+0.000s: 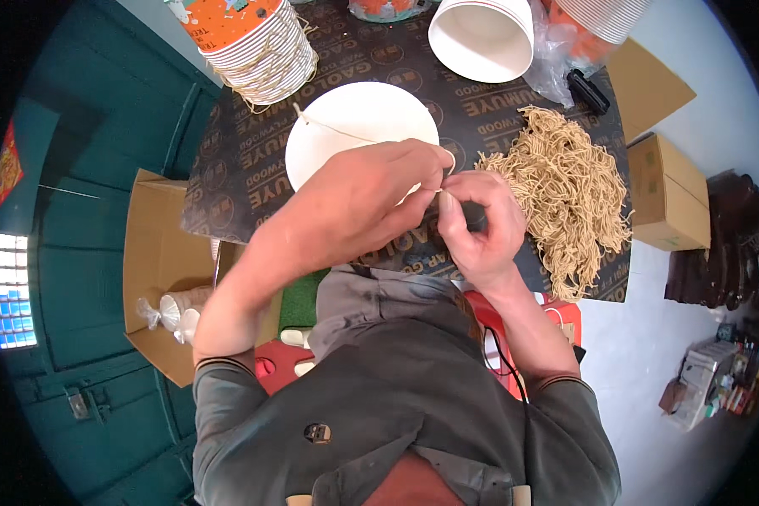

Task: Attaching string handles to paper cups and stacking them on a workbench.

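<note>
My left hand (pixel 375 198) and my right hand (pixel 485 221) meet over the table, both with fingers pinched on a thin beige cord (pixel 449 160). The cord makes a small loop at the fingertips. A length of it runs left across a white round paper tub (pixel 371 103), ending near its far left rim. My left hand and wrist cover the tub's near right part; whether its mouth or its base faces up I cannot tell. Right beside my right hand lies a heap of loose beige cords (pixel 569 198).
A stack of orange-and-white paper tubs (pixel 253 59) with cords draped over it stands far left. Another white tub (pixel 482 38) lies tipped at the back, near clear plastic wrap (pixel 551 51) and a black clip-like object (pixel 588 91). An open cardboard box (pixel 164 244) is left of the table (pixel 253 152).
</note>
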The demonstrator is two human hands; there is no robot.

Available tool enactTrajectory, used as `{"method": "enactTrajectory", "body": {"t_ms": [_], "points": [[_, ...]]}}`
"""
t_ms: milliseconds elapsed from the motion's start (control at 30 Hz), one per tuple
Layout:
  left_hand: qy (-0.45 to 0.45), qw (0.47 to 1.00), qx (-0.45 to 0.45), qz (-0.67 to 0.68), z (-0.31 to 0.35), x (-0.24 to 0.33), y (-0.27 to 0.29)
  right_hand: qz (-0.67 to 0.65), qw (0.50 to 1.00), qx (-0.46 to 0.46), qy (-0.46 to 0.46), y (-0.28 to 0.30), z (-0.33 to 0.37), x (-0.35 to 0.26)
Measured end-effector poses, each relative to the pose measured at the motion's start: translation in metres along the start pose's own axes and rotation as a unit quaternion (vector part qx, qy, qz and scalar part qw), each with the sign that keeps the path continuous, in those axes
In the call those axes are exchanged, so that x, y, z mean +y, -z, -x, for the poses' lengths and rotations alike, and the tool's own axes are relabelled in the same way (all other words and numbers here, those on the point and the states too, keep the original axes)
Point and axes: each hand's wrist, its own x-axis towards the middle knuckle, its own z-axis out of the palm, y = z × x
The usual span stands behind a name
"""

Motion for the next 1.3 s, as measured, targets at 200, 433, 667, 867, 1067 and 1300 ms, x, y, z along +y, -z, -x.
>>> {"method": "enactTrajectory", "body": {"t_ms": [200,433,667,867,1067,1300], "points": [[0.036,0.998,0.033,0.029,0.008,-0.001,-0.007,-0.2,0.945,-0.017,-0.258,-0.001,0.003,-0.012],[0.037,0.997,0.047,0.039,0.01,-0.005,-0.007,-0.306,0.909,0.019,-0.282,-0.01,0.005,-0.012],[0.038,0.997,0.049,0.051,0.011,-0.007,-0.007,-0.188,0.951,-0.002,-0.248,-0.007,0.01,-0.012],[0.033,0.996,0.056,0.053,0.012,-0.007,-0.008,-0.056,0.993,-0.03,-0.101,-0.006,0.007,-0.012],[0.059,0.995,0.058,0.05,0.013,-0.004,-0.008,-0.036,0.993,-0.056,-0.102,-0.001,-0.001,-0.005],[0.022,0.99,0.116,-0.071,0.012,-0.002,-0.01,-0.108,0.973,-0.118,-0.165,0.007,-0.01,0.001]]}}
